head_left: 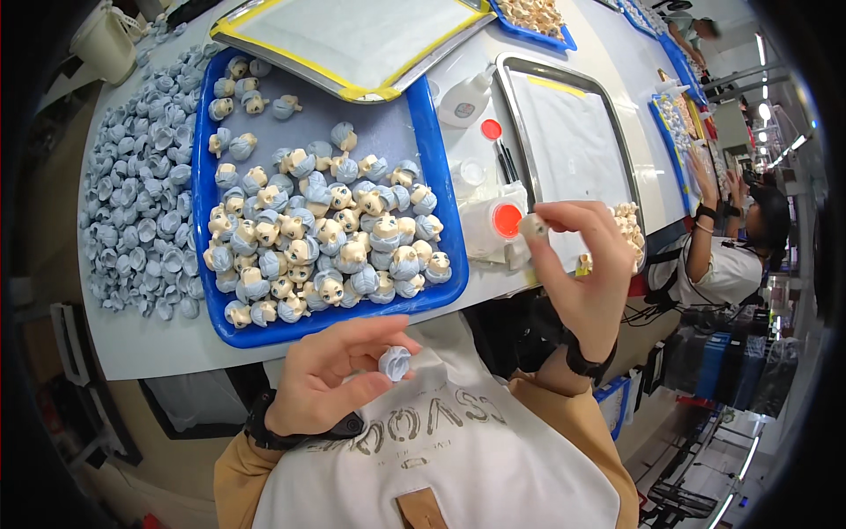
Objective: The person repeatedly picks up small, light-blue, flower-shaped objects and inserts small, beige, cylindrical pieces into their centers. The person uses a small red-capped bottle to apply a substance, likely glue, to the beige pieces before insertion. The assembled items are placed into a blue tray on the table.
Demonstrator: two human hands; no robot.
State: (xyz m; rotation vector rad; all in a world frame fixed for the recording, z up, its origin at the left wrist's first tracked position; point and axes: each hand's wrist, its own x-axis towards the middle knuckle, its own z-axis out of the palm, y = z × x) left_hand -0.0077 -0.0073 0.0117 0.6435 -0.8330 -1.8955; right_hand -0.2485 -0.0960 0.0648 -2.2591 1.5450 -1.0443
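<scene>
Over my lap, my left hand [339, 375] pinches a light blue doll hair piece [394, 362] between thumb and fingers, its hollow side partly showing. My right hand [583, 264] is raised beside the cups and grips a small cream doll head [533, 227] by the fingertips; its details are too small to make out. Ahead lies a blue tray [452, 231] with many doll heads [330, 234] wearing light blue hair, heaped toward its near side. To its left spreads a large pile of loose light blue hair pieces [145, 189] on the white table.
A metal tray edged with yellow tape [352, 40] overlaps the blue tray's far end. Right of it stand a white bottle [467, 97], a cup of red-orange material [505, 220] and dark thin tools [507, 163]. A cloth-lined metal tray [564, 132] holds cream pieces [629, 225]. A co-worker [727, 247] sits at right.
</scene>
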